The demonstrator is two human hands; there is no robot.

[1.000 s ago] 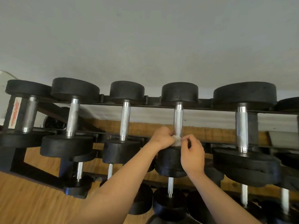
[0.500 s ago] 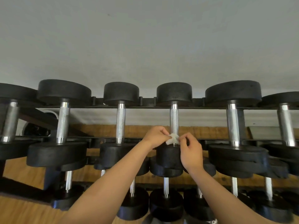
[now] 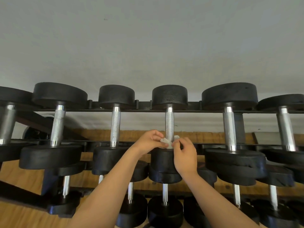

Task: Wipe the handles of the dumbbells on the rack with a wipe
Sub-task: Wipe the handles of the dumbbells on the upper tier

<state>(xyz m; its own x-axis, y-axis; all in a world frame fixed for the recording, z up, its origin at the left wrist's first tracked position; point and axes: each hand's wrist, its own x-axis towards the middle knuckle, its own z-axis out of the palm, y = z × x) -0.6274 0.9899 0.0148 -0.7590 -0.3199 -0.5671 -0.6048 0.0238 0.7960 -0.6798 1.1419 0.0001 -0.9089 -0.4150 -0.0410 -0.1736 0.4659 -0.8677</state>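
A plain grey wall (image 3: 148, 46) fills the upper view, with a light wooden floor (image 3: 19, 216) below.

Both hands — left hand (image 3: 148, 142), right hand (image 3: 185, 155) — pinch a wipe (image 3: 168, 142) around the handle (image 3: 169, 124)

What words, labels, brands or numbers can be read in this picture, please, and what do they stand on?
None can be read.
Faint raised marks on the far head of the middle dumbbell: too blurred to read.
The wipe and the rack show no lettering.

black rack (image 3: 194, 111), rows of black dumbbells (image 3: 116, 125) resting across it
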